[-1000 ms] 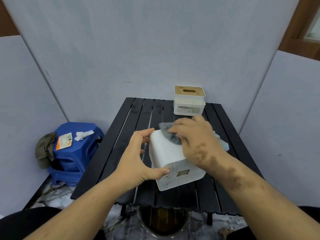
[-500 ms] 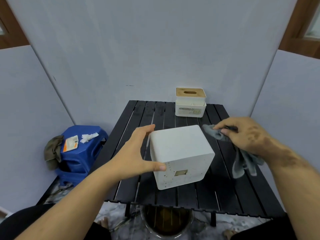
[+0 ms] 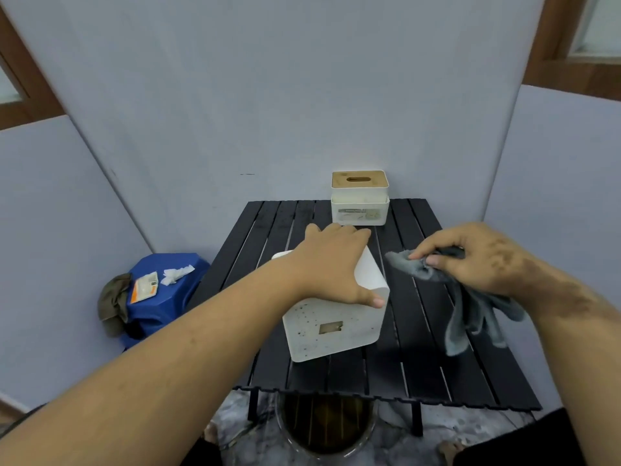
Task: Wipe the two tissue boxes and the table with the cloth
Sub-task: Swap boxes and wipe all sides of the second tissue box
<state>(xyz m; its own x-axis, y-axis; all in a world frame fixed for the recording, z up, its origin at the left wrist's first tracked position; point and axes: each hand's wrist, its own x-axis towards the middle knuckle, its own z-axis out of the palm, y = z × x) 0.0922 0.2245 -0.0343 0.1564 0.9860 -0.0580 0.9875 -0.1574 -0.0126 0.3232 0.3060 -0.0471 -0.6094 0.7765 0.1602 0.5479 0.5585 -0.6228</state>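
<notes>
A white tissue box (image 3: 331, 326) lies tipped on the black slatted table (image 3: 430, 364), its speckled side with a small rectangular opening facing me. My left hand (image 3: 331, 267) lies spread over its top, thumb on the near right edge, gripping it. My right hand (image 3: 470, 257) hovers to the right of the box, pinching a grey cloth (image 3: 470, 314) that hangs down above the table. A second white tissue box (image 3: 360, 203) with a wooden slotted lid stands upright at the table's far edge.
Grey partition panels close in the table at the back and both sides. A blue plastic stool (image 3: 161, 297) with a label, crumpled tissue and an olive rag stands on the floor to the left. A round metal bin (image 3: 326, 428) sits under the table's near edge.
My left hand moved from the box's left side onto its top. My right hand lifted the cloth off the box and went right, holding it beside the box.
</notes>
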